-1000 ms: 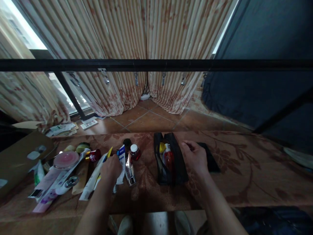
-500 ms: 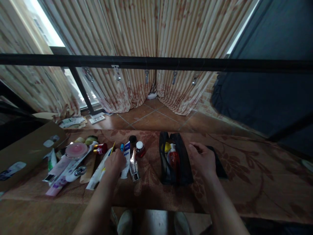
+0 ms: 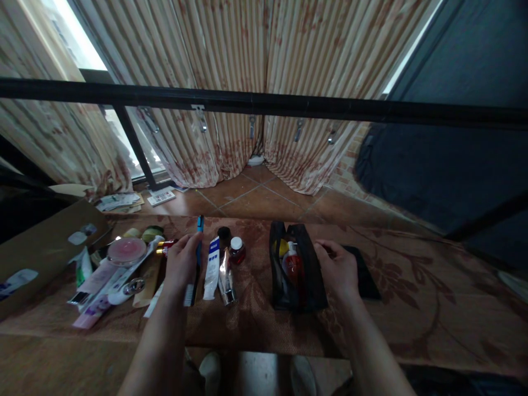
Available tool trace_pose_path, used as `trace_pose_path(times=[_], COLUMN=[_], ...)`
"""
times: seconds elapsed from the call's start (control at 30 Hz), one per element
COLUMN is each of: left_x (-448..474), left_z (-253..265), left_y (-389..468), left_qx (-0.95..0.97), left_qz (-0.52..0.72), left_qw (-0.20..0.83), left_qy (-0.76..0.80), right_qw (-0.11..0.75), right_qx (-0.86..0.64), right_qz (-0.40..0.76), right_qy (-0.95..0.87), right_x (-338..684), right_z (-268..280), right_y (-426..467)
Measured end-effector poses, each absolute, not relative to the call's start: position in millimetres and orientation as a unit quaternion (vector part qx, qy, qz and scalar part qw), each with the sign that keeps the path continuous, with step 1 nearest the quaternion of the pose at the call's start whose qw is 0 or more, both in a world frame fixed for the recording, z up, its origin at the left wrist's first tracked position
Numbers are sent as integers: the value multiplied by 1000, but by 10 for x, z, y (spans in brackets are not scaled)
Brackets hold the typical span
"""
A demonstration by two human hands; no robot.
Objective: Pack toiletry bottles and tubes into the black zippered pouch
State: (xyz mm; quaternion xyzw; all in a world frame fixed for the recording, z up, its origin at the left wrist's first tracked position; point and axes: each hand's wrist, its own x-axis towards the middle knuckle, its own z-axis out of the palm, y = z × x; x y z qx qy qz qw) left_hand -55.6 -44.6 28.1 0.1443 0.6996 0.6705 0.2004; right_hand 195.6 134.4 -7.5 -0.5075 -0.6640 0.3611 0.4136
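In the head view my left hand (image 3: 182, 263) is closed on a comb with a blue handle (image 3: 199, 234), its teeth showing below the hand. The comb is raised just above the cloth among toiletries. My right hand (image 3: 339, 268) is at the right side of a black mesh pouch (image 3: 314, 278), fingers pinched at its rim. The pouch stands open, with a bottle of red liquid (image 3: 293, 267) and a yellow item (image 3: 283, 247) inside. Right of the comb lie a white and blue tube (image 3: 212, 269), a silver tube (image 3: 227, 280) and a white-capped red bottle (image 3: 236, 251).
Several tubes, a round pink container (image 3: 126, 251) and a brown tube (image 3: 148, 280) crowd the left side. A cardboard box (image 3: 61, 234) stands at the far left. A flat black item (image 3: 365, 275) lies beyond my right hand. A dark rail (image 3: 264, 103) crosses behind.
My left hand has shifted left and slightly up, and the comb now shows in it. The right hand has moved slightly left, to the pouch's rim.
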Motion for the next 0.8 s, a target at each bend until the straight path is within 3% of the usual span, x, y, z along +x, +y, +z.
trace_pose_path(times=[0.27, 0.8], left_x=[-304, -87], left_z=[281, 332], left_y=[-324, -287], left_qx=[169, 225], left_qz=[802, 793], left_qw=[359, 419], left_qy=[446, 381], right_qw=[406, 409], right_qx=[-526, -517], right_qz=[344, 311], right_qy=[-663, -684], right_x=[1949, 1948], right_z=[-28, -79], right_y=[1323, 1318])
